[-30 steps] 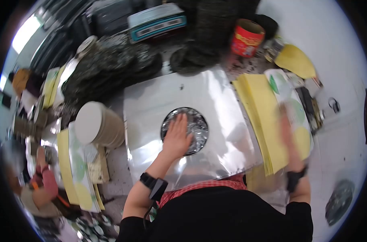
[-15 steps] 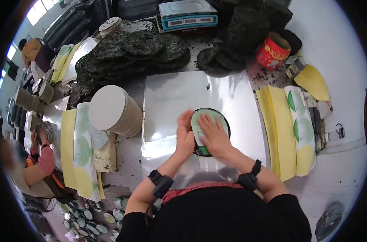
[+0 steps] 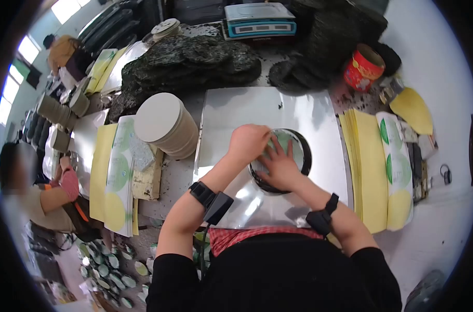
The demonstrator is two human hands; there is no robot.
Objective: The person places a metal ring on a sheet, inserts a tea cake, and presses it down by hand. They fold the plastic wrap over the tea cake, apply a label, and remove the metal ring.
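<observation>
On a shiny metal sheet (image 3: 231, 112) lies a round, flat, dark pack (image 3: 306, 153), with a pale green label (image 3: 297, 147) on top. It looks like dried seaweed, though my hands cover part of it. My right hand (image 3: 282, 169) rests on the label, fingers spread and holding nothing. At the pack's upper left edge is my left hand (image 3: 251, 141), its fingers closed together in a pinch. Whatever sits between those fingertips is too small to make out.
Left of the sheet stand a tall stack of pale discs (image 3: 161, 117) and printed yellow-white sheets (image 3: 117, 174). Yellow sheets (image 3: 363, 171) lie right. Behind are dark seaweed cakes (image 3: 195, 65), a blue scale (image 3: 260, 23) and a red tub (image 3: 363, 67). A co-worker (image 3: 52, 203) works at left.
My left hand has moved from the pack's left side to its upper left edge, and its fingers have closed. My right hand's fingers have spread wider. The whole view has shifted slightly.
</observation>
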